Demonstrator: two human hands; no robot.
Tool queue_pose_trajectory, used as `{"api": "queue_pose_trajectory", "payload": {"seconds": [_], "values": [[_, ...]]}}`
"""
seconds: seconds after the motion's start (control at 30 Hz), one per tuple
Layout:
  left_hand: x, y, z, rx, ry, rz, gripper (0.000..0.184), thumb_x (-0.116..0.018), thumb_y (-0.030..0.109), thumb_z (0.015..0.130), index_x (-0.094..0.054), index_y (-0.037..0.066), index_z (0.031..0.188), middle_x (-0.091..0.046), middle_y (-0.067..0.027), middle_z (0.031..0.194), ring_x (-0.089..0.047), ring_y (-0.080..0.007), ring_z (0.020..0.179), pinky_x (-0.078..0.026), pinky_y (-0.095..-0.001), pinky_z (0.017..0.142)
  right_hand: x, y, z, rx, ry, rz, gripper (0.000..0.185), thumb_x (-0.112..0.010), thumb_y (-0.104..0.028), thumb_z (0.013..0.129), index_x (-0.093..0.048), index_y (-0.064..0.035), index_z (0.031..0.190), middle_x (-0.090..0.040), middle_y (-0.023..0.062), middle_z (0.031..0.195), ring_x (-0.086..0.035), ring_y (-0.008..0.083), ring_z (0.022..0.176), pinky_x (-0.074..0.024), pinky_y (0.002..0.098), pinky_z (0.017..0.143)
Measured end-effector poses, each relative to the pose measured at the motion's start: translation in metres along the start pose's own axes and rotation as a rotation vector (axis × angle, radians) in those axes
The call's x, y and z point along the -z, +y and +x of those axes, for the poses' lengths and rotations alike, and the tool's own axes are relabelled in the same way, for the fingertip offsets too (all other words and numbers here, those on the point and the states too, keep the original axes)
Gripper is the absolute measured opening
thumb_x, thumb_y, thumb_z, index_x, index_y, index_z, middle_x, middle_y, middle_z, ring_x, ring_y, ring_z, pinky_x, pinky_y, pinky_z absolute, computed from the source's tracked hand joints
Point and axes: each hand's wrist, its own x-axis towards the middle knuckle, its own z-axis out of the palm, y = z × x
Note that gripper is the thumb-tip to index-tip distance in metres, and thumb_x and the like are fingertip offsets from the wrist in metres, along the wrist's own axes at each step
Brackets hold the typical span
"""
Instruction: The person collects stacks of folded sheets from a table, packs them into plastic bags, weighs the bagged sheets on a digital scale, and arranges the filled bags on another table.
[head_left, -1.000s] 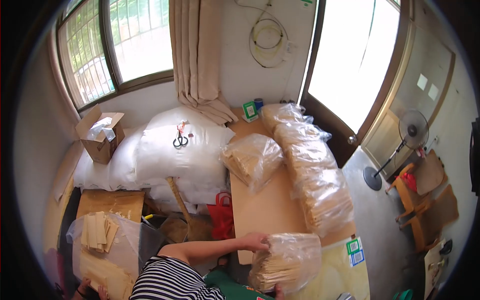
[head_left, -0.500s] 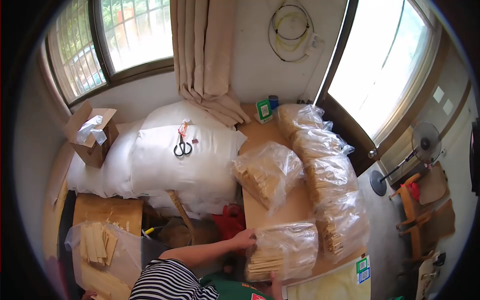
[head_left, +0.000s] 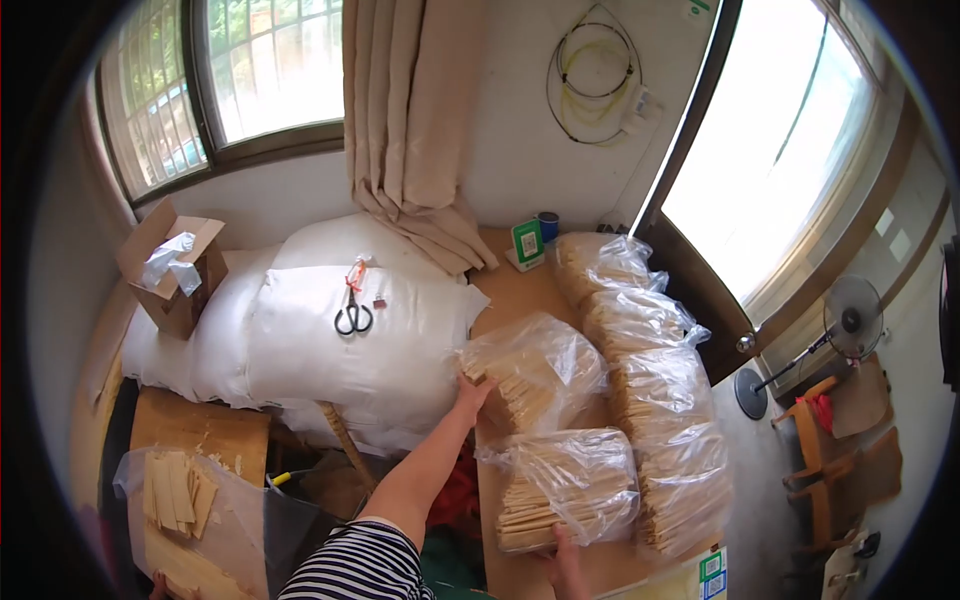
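Two clear plastic bags of thin, pale wooden sticks lie near my hands on the brown tabletop. At the left end of the farther bag [head_left: 540,375], my left hand [head_left: 475,391] touches the plastic with its fingers apart. The nearer bag [head_left: 568,488] lies flat, sticks running lengthwise. My right hand [head_left: 566,566] rests against its near edge, fingers stretched out; part of the hand is hard to make out.
Along the right runs a row of similar stick bags [head_left: 655,380]. Scissors [head_left: 353,314] lie on large white sacks [head_left: 290,350]. A cardboard box [head_left: 180,275] stands at left. Another person's hand [head_left: 158,586] is beside loose wooden strips [head_left: 175,490]. A green QR-code stand [head_left: 526,243] is at the back.
My left hand has left the nearer bag and moved up to the farther one. My right hand stays at the nearer bag's front edge. The view has shifted slightly.
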Motion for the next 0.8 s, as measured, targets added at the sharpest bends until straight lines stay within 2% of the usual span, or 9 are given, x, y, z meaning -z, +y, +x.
{"api": "queue_pose_trajectory", "payload": {"seconds": [0.13, 0.2, 0.23, 0.3, 0.37, 0.43, 0.5, 0.63, 0.8], "values": [[-0.026, 0.048, 0.002, 0.094, 0.047, 0.109, 0.109, -0.077, 0.028, 0.074, 0.002, 0.016, 0.148, -0.031, -0.0184, 0.143, -0.045, -0.0358, 0.121, -0.049, -0.0528, 0.086, -0.013, -0.016, 0.007, 0.034, 0.05, -0.113, 0.066, -0.064, -0.031, 0.085, -0.031, -0.0149, 0.14, -0.041, 0.015, 0.136, -0.047, 0.0373, 0.119, -0.0511, 0.0612, 0.082], [-0.023, 0.03, 0.053, -0.348, 0.102, 0.281, 0.091, -0.075, 0.022, 0.075, -0.019, 0.013, 0.146, -0.043, -0.0162, 0.135, -0.051, -0.0293, 0.116, -0.048, -0.0433, 0.09, -0.022, -0.027, 0.026, 0.043, 0.05, -0.166, 0.065, -0.064, -0.031, 0.085, -0.032, -0.014, 0.139, -0.043, 0.0151, 0.134, -0.05, 0.037, 0.116, -0.0525, 0.0599, 0.081], [-0.022, 0.042, 0.061, -0.341, 0.117, 0.281, 0.091, -0.075, 0.022, 0.075, -0.019, 0.013, 0.146, -0.043, -0.0162, 0.135, -0.051, -0.0293, 0.116, -0.048, -0.0433, 0.09, -0.028, -0.035, 0.042, 0.053, 0.051, -0.194, 0.064, -0.064, -0.031, 0.084, -0.034, -0.0128, 0.138, -0.046, 0.015, 0.131, -0.052, 0.036, 0.113, -0.0534, 0.0582, 0.079], [-0.026, 0.073, 0.082, -0.402, 0.009, 0.557, 0.071, -0.073, 0.02, 0.077, -0.038, 0.009, 0.139, -0.054, -0.0147, 0.125, -0.055, -0.0249, 0.111, -0.046, -0.0372, 0.092, -0.049, -0.049, 0.072, 0.043, 0.021, -0.236, 0.062, -0.064, -0.031, 0.084, -0.037, -0.0117, 0.136, -0.049, 0.015, 0.128, -0.055, 0.035, 0.111, -0.0543, 0.0565, 0.077], [-0.023, 0.081, 0.094, -0.427, -0.048, 0.356, 0.059, -0.071, 0.017, 0.075, -0.049, 0.005, 0.129, -0.061, -0.0201, 0.112, -0.06, -0.0295, 0.104, -0.049, -0.0387, 0.086, -0.075, -0.058, 0.097, 0.004, 0.044, -0.152, 0.058, -0.064, -0.032, 0.082, -0.043, -0.0109, 0.132, -0.054, 0.014, 0.124, -0.056, 0.0336, 0.109, -0.0538, 0.0548, 0.077], [-0.015, 0.108, 0.066, -0.199, -0.122, 0.186, 0.058, -0.068, 0.022, 0.078, -0.049, 0.005, 0.13, -0.064, -0.0192, 0.106, -0.062, -0.0306, 0.097, -0.05, -0.0394, 0.082, -0.102, -0.059, 0.124, -0.021, 0.043, -0.109, 0.057, -0.064, -0.033, 0.082, -0.045, -0.0116, 0.131, -0.054, 0.0134, 0.124, -0.056, 0.0331, 0.108, -0.053, 0.0553, 0.078], [-0.002, 0.084, 0.071, -0.375, 0.052, 0.371, 0.057, -0.067, 0.025, 0.078, -0.05, 0.006, 0.129, -0.066, -0.0165, 0.101, -0.064, -0.029, 0.09, -0.05, -0.0394, 0.079, -0.129, -0.062, 0.147, -0.02, 0.045, 0.007, 0.055, -0.065, -0.035, 0.082, -0.048, -0.013, 0.13, -0.055, 0.0114, 0.124, -0.055, 0.0327, 0.109, -0.0505, 0.0572, 0.082], [0.027, 0.052, 0.042, -0.548, 0.109, 0.34, 0.049, -0.066, 0.027, 0.08, -0.055, 0.004, 0.122, -0.065, -0.0159, 0.097, -0.063, -0.0259, 0.089, -0.05, -0.038, 0.079, -0.15, -0.066, 0.188, -0.048, -0.017, 0.018, 0.056, -0.066, -0.037, 0.082, -0.048, -0.0145, 0.13, -0.055, 0.01, 0.125, -0.054, 0.0317, 0.111, -0.0503, 0.0566, 0.082], [0.121, -0.011, -0.055, -0.334, 0.014, 0.345, 0.046, -0.066, 0.024, 0.085, -0.053, 0.003, 0.123, -0.064, -0.0152, 0.113, -0.063, -0.0251, 0.102, -0.048, -0.0358, 0.089, -0.171, -0.07, 0.215, -0.04, -0.188, 0.158, 0.059, -0.067, -0.041, 0.081, -0.046, -0.017, 0.131, -0.051, 0.0089, 0.129, -0.051, 0.0296, 0.115, -0.0506, 0.0524, 0.081]]}}
